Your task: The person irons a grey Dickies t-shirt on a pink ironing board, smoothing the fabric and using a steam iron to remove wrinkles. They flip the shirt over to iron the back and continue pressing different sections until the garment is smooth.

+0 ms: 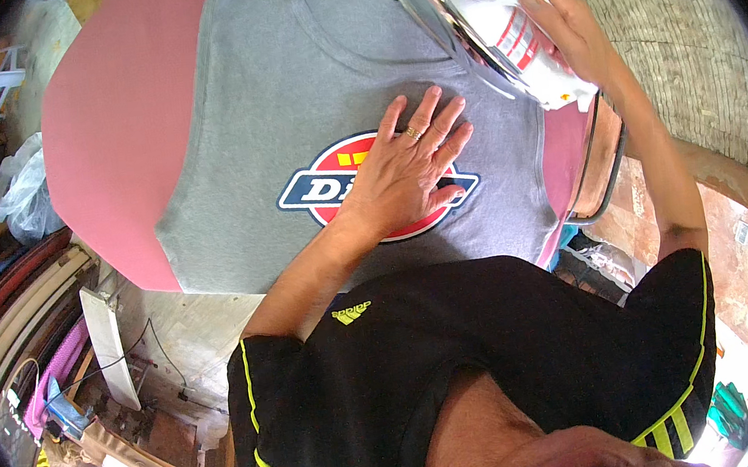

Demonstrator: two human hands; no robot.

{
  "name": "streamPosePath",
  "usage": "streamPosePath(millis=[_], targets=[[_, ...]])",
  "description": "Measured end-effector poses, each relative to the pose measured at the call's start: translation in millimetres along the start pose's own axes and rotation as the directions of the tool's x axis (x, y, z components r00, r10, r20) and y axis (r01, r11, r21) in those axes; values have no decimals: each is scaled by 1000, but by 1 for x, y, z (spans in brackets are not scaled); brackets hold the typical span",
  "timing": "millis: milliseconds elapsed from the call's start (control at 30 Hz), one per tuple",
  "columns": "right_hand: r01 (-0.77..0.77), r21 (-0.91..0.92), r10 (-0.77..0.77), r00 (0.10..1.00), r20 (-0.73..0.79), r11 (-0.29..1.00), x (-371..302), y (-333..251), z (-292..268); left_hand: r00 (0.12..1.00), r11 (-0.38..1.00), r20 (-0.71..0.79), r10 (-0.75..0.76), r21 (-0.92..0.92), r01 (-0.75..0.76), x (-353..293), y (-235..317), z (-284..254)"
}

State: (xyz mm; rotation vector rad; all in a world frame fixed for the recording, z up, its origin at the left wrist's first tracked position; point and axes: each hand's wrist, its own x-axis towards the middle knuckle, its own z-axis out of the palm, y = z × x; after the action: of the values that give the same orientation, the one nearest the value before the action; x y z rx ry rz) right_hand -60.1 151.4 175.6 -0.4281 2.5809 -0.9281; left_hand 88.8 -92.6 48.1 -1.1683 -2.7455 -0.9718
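Note:
A grey shirt (237,147) lies spread over a pink-covered ironing board (121,123). It bears a red, navy and white printed badge (324,189) on its front. My left hand (403,166), with a ring on one finger, rests flat across the badge, fingers spread. At the upper right, my right hand (573,30) is wrapped round the handle of a white clothes iron (479,17) with red stripes. Its shiny metal soleplate is tilted up on edge near the shirt's neckline; whether it touches the cloth I cannot tell.
Left of the board are a clear plastic bag (23,188), a row of curved slats (26,306) and a white panel (111,348) with a dark cord. A woven mat-like surface (672,29) fills the upper right. Green gloves (730,415) lie at the lower right.

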Motion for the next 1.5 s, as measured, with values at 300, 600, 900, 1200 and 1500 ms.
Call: streamPosePath(millis=[300,600,900,1200,1500], targets=[[451,-228,-462,887,5,863,113,-47,43,999,999,38,-38,40,36,-2,3,-1],[238,-280,-284,949,-135,930,60,-38,33,996,993,-60,65,103,-58,1,-3,-3],[-232,-354,174,967,-188,906,-144,-34,25,982,979,51,180,85,-184,25,-54,-37],[-72,-153,-28,824,-566,986,-142,-5,72,837,911,-405,368,-22,-412,192,-89,-29],[-371,85,347,729,-590,925,-87,-19,72,933,956,-230,276,-30,-290,282,-155,20]])
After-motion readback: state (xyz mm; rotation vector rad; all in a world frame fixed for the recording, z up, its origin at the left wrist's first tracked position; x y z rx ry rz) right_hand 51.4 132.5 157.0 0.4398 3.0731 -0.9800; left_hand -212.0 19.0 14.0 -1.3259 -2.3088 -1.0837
